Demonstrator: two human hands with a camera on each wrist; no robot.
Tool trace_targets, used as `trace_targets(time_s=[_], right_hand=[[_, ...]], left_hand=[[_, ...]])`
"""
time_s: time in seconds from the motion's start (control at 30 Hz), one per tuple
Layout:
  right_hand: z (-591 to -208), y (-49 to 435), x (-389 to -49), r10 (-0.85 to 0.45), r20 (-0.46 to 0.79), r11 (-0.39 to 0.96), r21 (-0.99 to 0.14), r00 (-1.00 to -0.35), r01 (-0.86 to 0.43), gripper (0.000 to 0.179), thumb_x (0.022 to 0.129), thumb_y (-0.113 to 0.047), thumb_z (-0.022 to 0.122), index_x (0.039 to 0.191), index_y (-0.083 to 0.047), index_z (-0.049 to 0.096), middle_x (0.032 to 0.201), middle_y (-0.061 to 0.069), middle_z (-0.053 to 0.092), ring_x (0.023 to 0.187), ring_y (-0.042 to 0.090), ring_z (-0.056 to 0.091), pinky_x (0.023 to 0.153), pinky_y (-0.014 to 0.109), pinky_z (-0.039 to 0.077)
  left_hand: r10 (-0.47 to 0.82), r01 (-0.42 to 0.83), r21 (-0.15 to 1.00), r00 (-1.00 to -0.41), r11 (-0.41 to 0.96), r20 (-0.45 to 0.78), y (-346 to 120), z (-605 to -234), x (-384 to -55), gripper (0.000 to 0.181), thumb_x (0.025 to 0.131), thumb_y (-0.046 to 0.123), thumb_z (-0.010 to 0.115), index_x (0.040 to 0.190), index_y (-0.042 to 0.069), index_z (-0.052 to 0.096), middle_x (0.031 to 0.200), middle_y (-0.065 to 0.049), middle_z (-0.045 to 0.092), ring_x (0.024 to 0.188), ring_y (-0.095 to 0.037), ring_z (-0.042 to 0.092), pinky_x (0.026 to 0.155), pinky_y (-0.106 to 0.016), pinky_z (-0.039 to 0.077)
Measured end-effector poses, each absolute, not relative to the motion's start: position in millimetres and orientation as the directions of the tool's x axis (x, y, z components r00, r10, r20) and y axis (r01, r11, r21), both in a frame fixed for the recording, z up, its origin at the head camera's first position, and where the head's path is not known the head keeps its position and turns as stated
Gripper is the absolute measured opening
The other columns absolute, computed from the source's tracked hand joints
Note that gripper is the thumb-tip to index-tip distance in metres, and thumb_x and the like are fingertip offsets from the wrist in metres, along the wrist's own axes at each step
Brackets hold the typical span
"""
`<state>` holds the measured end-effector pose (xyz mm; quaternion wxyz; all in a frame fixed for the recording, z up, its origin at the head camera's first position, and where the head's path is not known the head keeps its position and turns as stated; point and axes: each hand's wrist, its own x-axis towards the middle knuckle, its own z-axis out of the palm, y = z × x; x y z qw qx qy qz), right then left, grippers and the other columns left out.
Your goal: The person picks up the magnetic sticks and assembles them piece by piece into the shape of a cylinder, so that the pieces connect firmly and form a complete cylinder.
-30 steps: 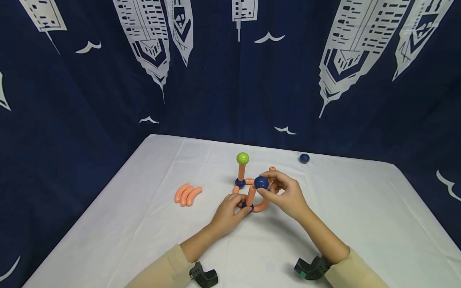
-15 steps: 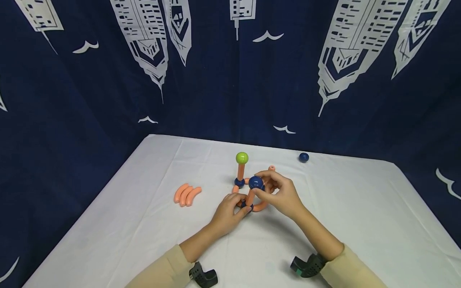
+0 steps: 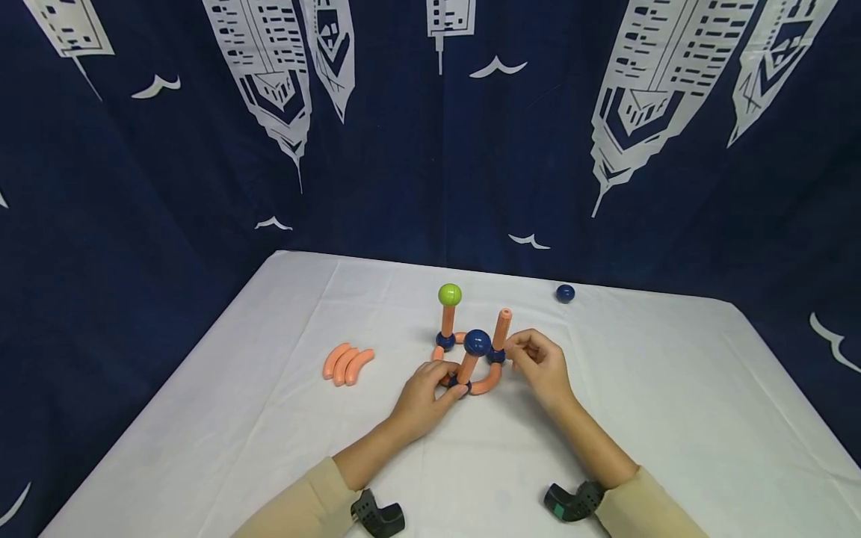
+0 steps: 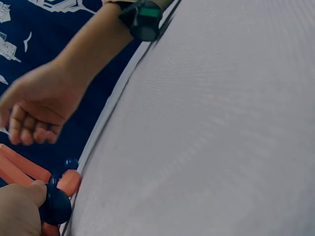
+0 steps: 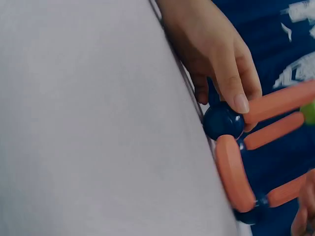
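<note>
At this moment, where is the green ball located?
In the head view, the green ball sits just right of centre, atop an upright orange stick, beyond the left hand.

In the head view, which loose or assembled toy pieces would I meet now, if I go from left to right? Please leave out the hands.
Three curved orange sticks, green ball, raised dark blue ball, bare-topped upright orange stick, loose dark blue ball.
</note>
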<state>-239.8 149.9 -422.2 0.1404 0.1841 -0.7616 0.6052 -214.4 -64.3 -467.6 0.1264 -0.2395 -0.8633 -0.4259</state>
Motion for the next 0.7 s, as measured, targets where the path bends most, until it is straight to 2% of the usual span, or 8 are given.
trace_targets(time_s=[0.07,0.17,0.27,0.33,0.53,0.7], right_hand=[[-427.5,151.2,-245.2,-0.052,0.344,0.323,-0.883,-0.938,-0.341,0.014,0.09,-0.004,0.064,0.097,0.007,0.058,0.084,0.012,0.06,0.071,0.013,0.054,0.062,0.021,0.044],[-433.8,150.7,-254.0,-0.046,0.206,0.498,-0.843,-0.977,-0.202,0.036,0.088,-0.015,0.069,0.114,0.003,0.053,0.102,0.015,0.058,0.089,0.021,0.056,0.074,0.028,0.046],[-439.2,147.3,-261.1,-0.096,0.135,0.555,-0.815,-0.986,-0.166,0.053,0.087,-0.02,0.072,0.128,0.005,0.048,0.116,0.019,0.055,0.102,0.03,0.056,0.082,0.039,0.048],[-442.8,143.9,-265.1,-0.117,0.139,0.56,-0.808,-0.983,-0.181,0.053,0.086,-0.019,0.072,0.127,0.005,0.05,0.116,0.02,0.056,0.104,0.033,0.057,0.085,0.043,0.048],[-451.7,137.6,-270.2,-0.123,0.22,0.584,-0.773,-0.968,-0.249,0.035,0.084,-0.016,0.073,0.112,0.004,0.062,0.103,0.017,0.063,0.097,0.031,0.06,0.088,0.045,0.048],[-453.3,139.4,-268.8,-0.112,0.247,0.605,-0.752,-0.962,-0.264,0.033,0.085,-0.016,0.074,0.109,0.003,0.064,0.103,0.018,0.064,0.097,0.031,0.06,0.087,0.046,0.048]], left_hand=[[0.299,0.517,0.683,-0.856,0.517,0.422,-65.1,-467.4,-214.2,0.027,0.092,0.02,0.069,0.114,0.006,0.066,0.098,0.0,0.064,0.088,-0.014,0.053,0.079,-0.03,0.046],[0.287,0.515,0.692,-0.857,0.506,0.428,-66.1,-467.1,-214.0,0.026,0.09,0.02,0.071,0.113,0.007,0.066,0.096,-0.001,0.065,0.087,-0.014,0.055,0.078,-0.03,0.047],[0.285,0.523,0.688,-0.852,0.503,0.44,-66.7,-467.8,-214.0,0.026,0.09,0.02,0.072,0.111,0.007,0.066,0.094,-0.002,0.065,0.086,-0.014,0.055,0.077,-0.03,0.047],[0.285,0.523,0.688,-0.852,0.503,0.439,-66.6,-468.0,-213.7,0.025,0.09,0.02,0.072,0.111,0.007,0.066,0.094,-0.003,0.064,0.085,-0.014,0.055,0.077,-0.029,0.047],[0.281,0.523,0.69,-0.852,0.501,0.442,-66.7,-467.6,-212.9,0.025,0.09,0.02,0.071,0.111,0.007,0.066,0.093,-0.002,0.063,0.084,-0.015,0.056,0.076,-0.03,0.047],[0.281,0.543,0.678,-0.838,0.495,0.467,-66.1,-467.8,-213.8,0.025,0.09,0.019,0.072,0.111,0.006,0.066,0.092,-0.002,0.064,0.083,-0.016,0.057,0.075,-0.03,0.047]])
